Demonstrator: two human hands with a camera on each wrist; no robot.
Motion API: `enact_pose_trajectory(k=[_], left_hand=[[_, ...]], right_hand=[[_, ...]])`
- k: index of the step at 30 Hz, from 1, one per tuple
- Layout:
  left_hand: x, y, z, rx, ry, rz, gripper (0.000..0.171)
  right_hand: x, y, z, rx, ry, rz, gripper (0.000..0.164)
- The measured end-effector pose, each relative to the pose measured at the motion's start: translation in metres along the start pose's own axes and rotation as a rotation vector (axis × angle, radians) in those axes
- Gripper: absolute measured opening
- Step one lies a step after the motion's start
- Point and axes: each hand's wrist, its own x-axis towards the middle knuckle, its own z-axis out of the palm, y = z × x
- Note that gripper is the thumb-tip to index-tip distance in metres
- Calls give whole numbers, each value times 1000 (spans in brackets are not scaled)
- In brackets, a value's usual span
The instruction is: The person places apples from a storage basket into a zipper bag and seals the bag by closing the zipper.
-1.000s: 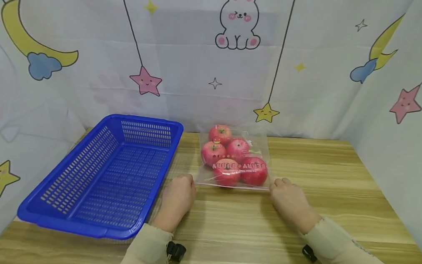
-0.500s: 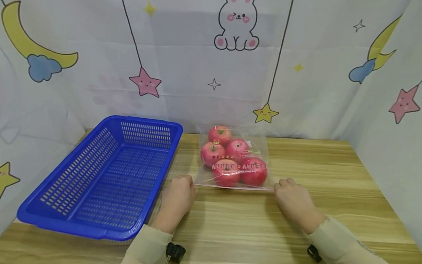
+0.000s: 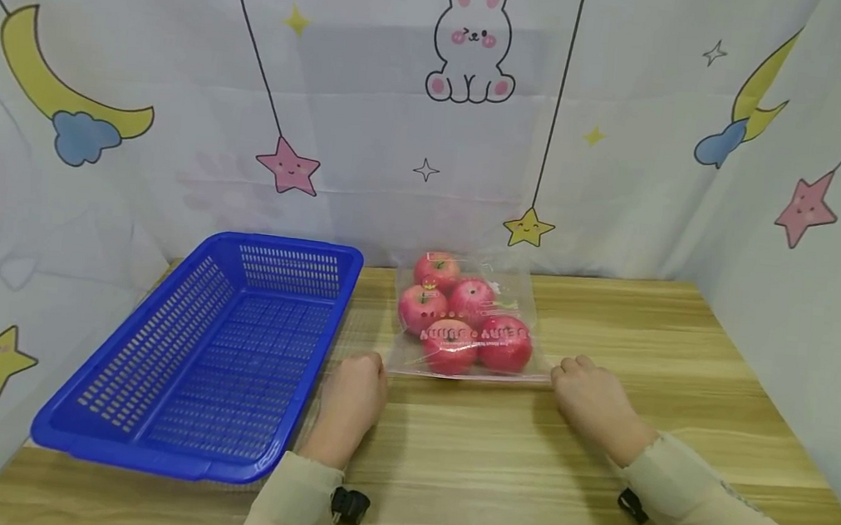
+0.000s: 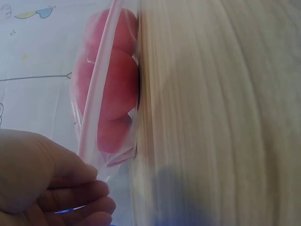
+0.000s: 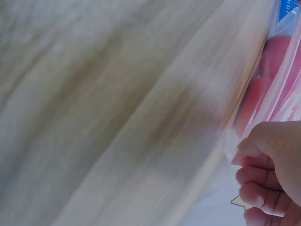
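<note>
A clear zip bag (image 3: 472, 376) with printed lettering lies on the table, its pink-white zip strip (image 4: 96, 89) facing the person. Several red apples (image 3: 451, 347) fill it. My left hand (image 3: 355, 390) pinches the near left corner between thumb and fingers, as the left wrist view shows. At the near right corner, my right hand (image 3: 594, 404) pinches the bag's edge with thumb and curled fingers. The strip is drawn nearly straight between the two hands. In the right wrist view, part of the bag is out of frame beyond the apples (image 5: 251, 101).
A blue plastic basket (image 3: 299, 406) with slotted sides stands left of the bag, right beside my left forearm. The wooden table (image 3: 477, 476) ends at the back against a white curtain (image 3: 373, 117) printed with stars, moons and a rabbit.
My right hand has shifted slightly to the right, and the bag's near edge now reaches further that way. My left hand stays almost where it was, still pinching its corner.
</note>
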Motion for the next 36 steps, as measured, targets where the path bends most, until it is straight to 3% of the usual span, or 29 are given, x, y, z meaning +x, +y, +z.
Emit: enact_pose_trajectory(k=[8, 17, 24, 28, 33, 36], left_hand=[[-8, 4, -3, 55, -53, -14, 15], [-5, 5, -4, 49, -3, 1, 12], [-5, 6, 0, 34, -20, -24, 11], [-4, 9, 1, 3, -1, -19, 26], [1, 11, 2, -52, -10, 27, 57], [5, 10, 2, -69, -35, 62, 73]], right_hand=[[-3, -3, 0, 16, 15, 8, 7], [1, 1, -4, -5, 24, 3, 10], [-2, 1, 0, 4, 46, 9, 9], [-4, 2, 1, 37, 70, 34, 13], [-6, 4, -4, 99, 101, 63, 23], [-3, 6, -10, 167, 70, 115, 38]])
